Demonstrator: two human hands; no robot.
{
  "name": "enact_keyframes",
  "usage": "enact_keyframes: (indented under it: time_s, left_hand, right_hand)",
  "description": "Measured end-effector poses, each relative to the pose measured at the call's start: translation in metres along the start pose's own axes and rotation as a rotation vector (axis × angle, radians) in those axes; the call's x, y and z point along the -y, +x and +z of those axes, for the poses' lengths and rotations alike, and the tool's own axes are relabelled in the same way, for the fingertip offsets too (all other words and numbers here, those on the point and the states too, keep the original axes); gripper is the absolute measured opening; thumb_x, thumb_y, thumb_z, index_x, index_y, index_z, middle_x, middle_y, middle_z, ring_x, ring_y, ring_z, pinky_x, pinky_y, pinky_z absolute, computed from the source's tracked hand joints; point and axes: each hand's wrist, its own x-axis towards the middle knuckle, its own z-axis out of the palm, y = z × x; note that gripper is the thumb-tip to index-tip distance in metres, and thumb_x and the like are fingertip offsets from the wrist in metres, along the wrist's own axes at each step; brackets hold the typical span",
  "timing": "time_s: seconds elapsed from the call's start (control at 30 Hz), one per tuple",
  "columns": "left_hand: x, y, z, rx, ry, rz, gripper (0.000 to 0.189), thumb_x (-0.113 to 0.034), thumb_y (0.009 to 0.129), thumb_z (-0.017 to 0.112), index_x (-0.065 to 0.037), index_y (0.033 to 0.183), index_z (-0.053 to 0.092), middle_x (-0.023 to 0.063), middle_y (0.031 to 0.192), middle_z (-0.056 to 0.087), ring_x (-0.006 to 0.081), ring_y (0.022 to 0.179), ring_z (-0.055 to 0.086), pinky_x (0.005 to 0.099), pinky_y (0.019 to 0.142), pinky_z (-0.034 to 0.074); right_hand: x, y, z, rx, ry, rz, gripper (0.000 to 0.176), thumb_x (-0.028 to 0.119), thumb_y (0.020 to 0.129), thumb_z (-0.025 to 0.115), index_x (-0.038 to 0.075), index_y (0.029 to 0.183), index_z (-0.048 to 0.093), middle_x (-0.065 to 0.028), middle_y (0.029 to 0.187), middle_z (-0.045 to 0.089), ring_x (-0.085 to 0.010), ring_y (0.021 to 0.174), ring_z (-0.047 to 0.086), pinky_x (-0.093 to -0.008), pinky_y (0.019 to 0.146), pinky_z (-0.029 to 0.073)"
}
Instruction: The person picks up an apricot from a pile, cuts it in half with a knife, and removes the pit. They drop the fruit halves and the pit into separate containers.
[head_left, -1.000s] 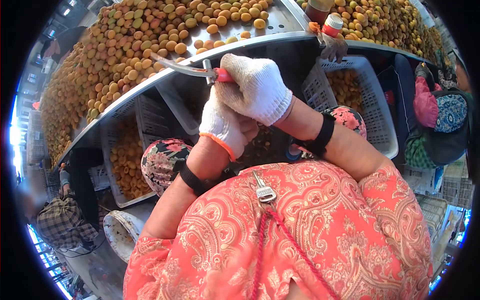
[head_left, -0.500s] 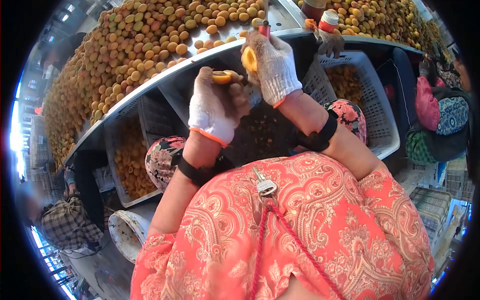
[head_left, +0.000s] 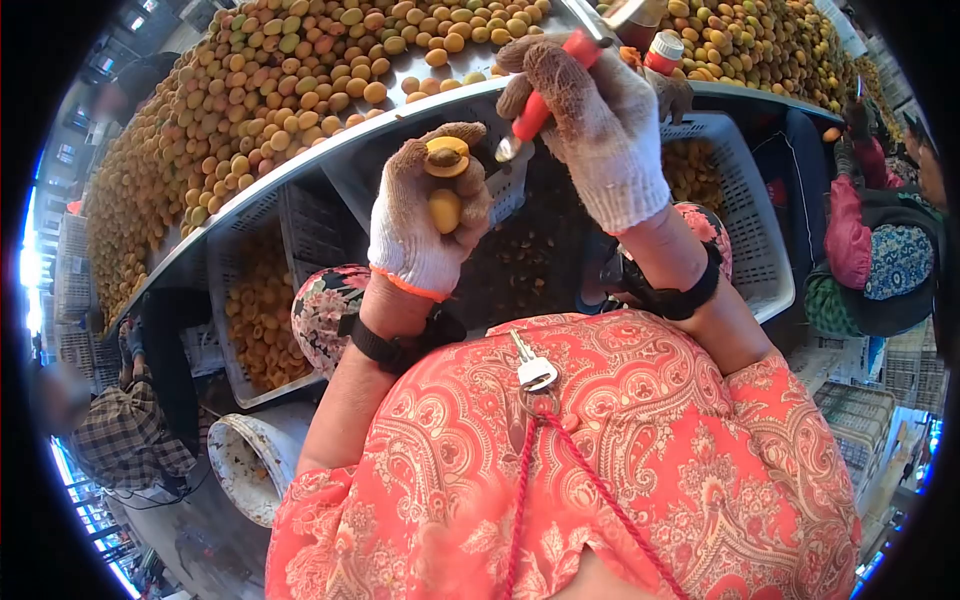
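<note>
My left hand point(head_left: 432, 195), in a soiled white work glove, is closed around apricot pieces. At its fingertips sits an apricot half point(head_left: 447, 157), cut face up with the brown stone in it. A second yellow apricot piece point(head_left: 445, 211) rests lower, against the palm. My right hand point(head_left: 600, 130), gloved too, grips a red-handled knife point(head_left: 548, 100). Metal shows at both ends of its handle, one end pointing up past the fingers and a short tip pointing down toward my left hand. The two hands are apart, over the table's near edge.
Apricots point(head_left: 300, 80) are heaped across the metal table point(head_left: 400, 115). Crates of apricot halves stand below, one at left point(head_left: 262, 320) and one at right point(head_left: 745, 220). A white bucket point(head_left: 245, 465), a red jar with a white lid point(head_left: 664, 52) and other people point(head_left: 885, 240) are nearby.
My right hand has turned and lifted, bringing the knife into fuller view; the apricot half it held is gone from it. My left hand has rolled open-side up, showing the stone.
</note>
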Motion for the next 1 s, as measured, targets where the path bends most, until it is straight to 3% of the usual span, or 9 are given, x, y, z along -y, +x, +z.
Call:
enact_keyframes:
  time_s: [0.13, 0.23, 0.4, 0.5, 0.57, 0.7, 0.83, 0.9, 1.0]
  left_hand:
    - [0.0, -0.001, -0.003, -0.06, -0.008, -0.049, 0.042, -0.045, 0.096, 0.053, -0.008, 0.114, 0.061, 0.0038, 0.077, 0.055, 0.0152, 0.059, 0.048, 0.0241, 0.048, 0.036]
    - [0.0, 0.0, -0.004, -0.105, 0.008, -0.073, 0.04, -0.047, 0.096, 0.054, -0.009, 0.106, 0.063, 0.0026, 0.075, 0.056, 0.0138, 0.059, 0.049, 0.0238, 0.047, 0.036]
    - [0.0, 0.0, -0.007, -0.108, 0.09, -0.103, 0.04, -0.049, 0.094, 0.056, -0.01, 0.103, 0.061, 0.0025, 0.075, 0.056, 0.014, 0.057, 0.049, 0.0239, 0.046, 0.035]
    - [0.004, -0.002, 0.013, -0.333, 0.077, -0.057, 0.037, -0.045, 0.095, 0.055, -0.009, 0.103, 0.059, 0.0028, 0.076, 0.055, 0.0139, 0.056, 0.049, 0.0246, 0.044, 0.036]
    - [0.005, -0.004, 0.02, -0.373, 0.2, -0.023, 0.03, -0.04, 0.093, 0.058, -0.01, 0.096, 0.058, 0.0005, 0.073, 0.052, 0.0132, 0.056, 0.045, 0.0243, 0.044, 0.033]
    - [0.01, -0.002, 0.006, -0.298, 0.325, -0.01, 0.025, -0.036, 0.093, 0.059, -0.011, 0.091, 0.056, -0.0003, 0.074, 0.052, 0.0109, 0.056, 0.046, 0.0233, 0.043, 0.033]
    - [0.013, -0.006, 0.004, -0.228, 0.431, 0.148, 0.023, -0.034, 0.092, 0.06, -0.013, 0.086, 0.054, -0.0025, 0.075, 0.053, 0.0084, 0.057, 0.047, 0.0222, 0.043, 0.034]
    - [0.011, -0.007, 0.005, -0.196, 0.49, 0.181, 0.023, -0.035, 0.092, 0.06, -0.014, 0.084, 0.054, -0.0033, 0.076, 0.053, 0.0079, 0.057, 0.047, 0.0223, 0.044, 0.034]
    - [0.007, -0.006, 0.012, -0.346, 0.26, 0.072, 0.025, -0.038, 0.094, 0.059, -0.014, 0.085, 0.056, -0.0008, 0.079, 0.057, 0.0096, 0.06, 0.049, 0.0231, 0.045, 0.035]
  right_hand:
    - [0.012, -0.003, 0.007, 0.062, -0.021, 0.137, 0.02, 0.025, 0.098, 0.062, 0.005, 0.094, 0.065, -0.0054, 0.082, 0.068, -0.0052, 0.054, 0.051, -0.0184, 0.046, 0.037]
    - [0.005, -0.007, 0.007, 0.084, -0.198, 0.162, 0.02, 0.025, 0.097, 0.063, 0.005, 0.095, 0.065, -0.004, 0.082, 0.068, -0.0047, 0.053, 0.051, -0.0184, 0.046, 0.037]
    - [-0.001, -0.007, 0.008, 0.117, -0.136, 0.165, 0.023, 0.028, 0.098, 0.063, 0.006, 0.095, 0.066, -0.0015, 0.077, 0.066, -0.0037, 0.053, 0.05, -0.0185, 0.045, 0.036]
    - [-0.003, -0.008, 0.007, 0.129, -0.044, 0.185, 0.026, 0.031, 0.098, 0.062, 0.006, 0.095, 0.067, -0.0007, 0.074, 0.065, -0.0034, 0.053, 0.05, -0.0183, 0.045, 0.035]
    - [0.001, -0.007, 0.006, 0.142, 0.029, 0.312, 0.019, 0.017, 0.094, 0.068, -0.002, 0.095, 0.069, -0.0008, 0.077, 0.067, -0.0054, 0.067, 0.059, -0.0214, 0.059, 0.046]
    - [0.002, -0.011, 0.008, 0.107, -0.034, 0.336, 0.019, 0.017, 0.095, 0.067, -0.002, 0.094, 0.069, -0.0015, 0.077, 0.067, -0.0054, 0.067, 0.058, -0.0218, 0.058, 0.046]
    - [-0.005, -0.014, 0.016, 0.133, -0.18, -0.002, 0.021, 0.018, 0.096, 0.064, -0.002, 0.09, 0.069, -0.0012, 0.07, 0.064, -0.0054, 0.064, 0.057, -0.023, 0.057, 0.045]
    - [0.005, -0.014, 0.016, 0.038, -0.05, 0.325, 0.02, 0.017, 0.097, 0.063, -0.002, 0.092, 0.07, -0.002, 0.071, 0.065, -0.007, 0.064, 0.058, -0.0228, 0.057, 0.045]
    - [-0.004, -0.01, 0.004, 0.106, 0.134, 0.357, 0.019, 0.016, 0.097, 0.063, -0.001, 0.096, 0.07, -0.0024, 0.075, 0.067, -0.0076, 0.064, 0.059, -0.0222, 0.057, 0.045]
